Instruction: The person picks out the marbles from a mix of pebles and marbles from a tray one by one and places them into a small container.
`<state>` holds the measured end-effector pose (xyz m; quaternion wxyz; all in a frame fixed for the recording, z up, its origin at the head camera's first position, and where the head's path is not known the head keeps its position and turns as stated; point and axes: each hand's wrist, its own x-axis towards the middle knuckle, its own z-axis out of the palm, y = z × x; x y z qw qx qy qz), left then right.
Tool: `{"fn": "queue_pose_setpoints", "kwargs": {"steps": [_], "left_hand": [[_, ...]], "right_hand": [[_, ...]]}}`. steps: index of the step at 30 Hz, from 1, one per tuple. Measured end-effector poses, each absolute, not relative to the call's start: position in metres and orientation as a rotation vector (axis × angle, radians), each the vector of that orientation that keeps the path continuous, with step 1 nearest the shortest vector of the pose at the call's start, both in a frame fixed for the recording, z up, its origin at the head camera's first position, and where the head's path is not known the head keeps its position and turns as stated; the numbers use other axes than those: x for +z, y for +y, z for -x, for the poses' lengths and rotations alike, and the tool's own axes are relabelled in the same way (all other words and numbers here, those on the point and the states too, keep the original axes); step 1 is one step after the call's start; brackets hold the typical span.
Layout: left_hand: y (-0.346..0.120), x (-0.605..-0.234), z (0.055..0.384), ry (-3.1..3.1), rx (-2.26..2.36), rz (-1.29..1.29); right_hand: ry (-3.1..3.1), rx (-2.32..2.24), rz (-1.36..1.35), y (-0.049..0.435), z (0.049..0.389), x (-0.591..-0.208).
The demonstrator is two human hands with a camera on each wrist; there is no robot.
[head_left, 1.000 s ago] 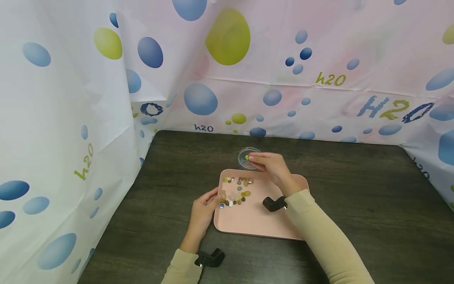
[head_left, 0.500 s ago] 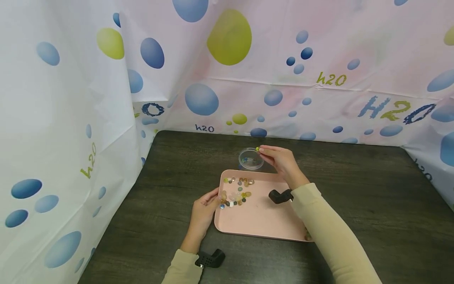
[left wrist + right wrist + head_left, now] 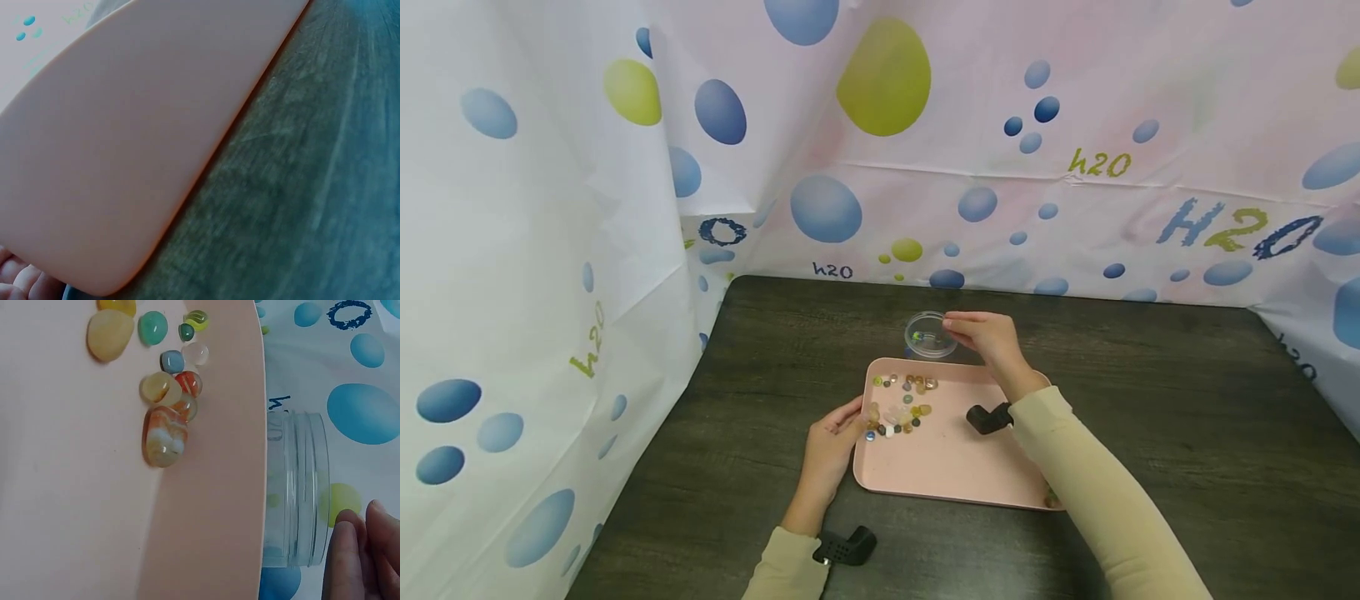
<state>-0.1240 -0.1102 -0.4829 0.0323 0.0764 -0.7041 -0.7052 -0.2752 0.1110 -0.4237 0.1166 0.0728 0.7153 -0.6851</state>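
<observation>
My left hand (image 3: pixel 829 450) grips the left edge of a pink tray (image 3: pixel 925 475), its thumb at the rim; in the left wrist view some curled fingers (image 3: pixel 28 278) show at the tray's corner. Beyond the tray stands a clear round jar (image 3: pixel 306 487) with a few small blue and green pieces (image 3: pixel 918 337) inside. My right hand (image 3: pixel 988 340) is at the jar's right rim, its fingers extended and nothing seen between them. Whether it touches the rim I cannot tell. Polished stones and glass marbles (image 3: pixel 165 437) lie on the tray's left half.
More greenish stones (image 3: pixel 1051 498) sit at the tray's near right corner, partly behind the right sleeve (image 3: pixel 1075 467). The dark wooden table (image 3: pixel 760 358) ends at a patterned curtain (image 3: pixel 880 192) behind and at the left.
My right hand moved right and up from over the jar with a yellow-green marble, then let it go; a green spot now shows inside the jar. The left hand stays on the tray.
</observation>
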Motion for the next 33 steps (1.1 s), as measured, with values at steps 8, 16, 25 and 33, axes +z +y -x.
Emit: {"fn": "queue_pose_setpoints", "kwargs": {"steps": [8,16,25,33], "left_hand": [[-0.11,-0.481,0.125,-2.182,-2.163,-0.245],[-0.11,-0.481,0.126,-2.145,-2.201,-0.246],[-0.11,-0.484,0.127,-2.138,-2.228,-0.23],[-0.111,-0.507,0.136,-2.114,-2.232,-0.231]], "right_hand": [[2.166,-1.895,-0.15,0.104,0.26,-0.42],[2.24,-1.787,0.03,0.08,0.242,-0.418],[2.342,-1.548,0.171,0.055,0.232,-0.437],[2.5,-1.376,0.254,0.041,0.234,-0.457]]}}
